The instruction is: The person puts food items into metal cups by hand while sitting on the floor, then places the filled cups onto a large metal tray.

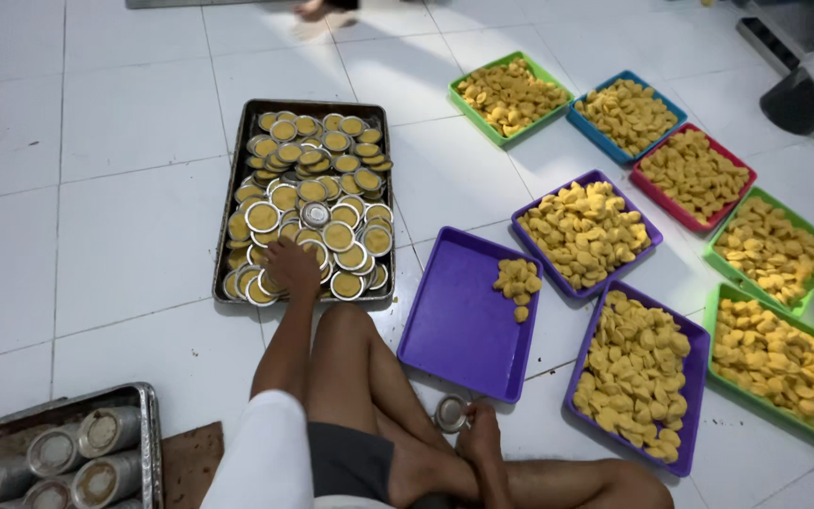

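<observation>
My left hand (291,267) grasps filled round moulds (261,287) in the dark tray (231,188); my right hand (479,435) clenches an empty mould (448,413) near the purple tray (459,316).

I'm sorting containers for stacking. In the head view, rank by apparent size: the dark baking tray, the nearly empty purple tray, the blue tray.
1. Dark baking tray
2. Nearly empty purple tray
3. Blue tray, though it lies farther from the camera, so its true size is unsure.

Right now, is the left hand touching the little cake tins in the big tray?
Touching. The head view shows the left hand resting on the filled tins at the near end of the metal tray.
</observation>
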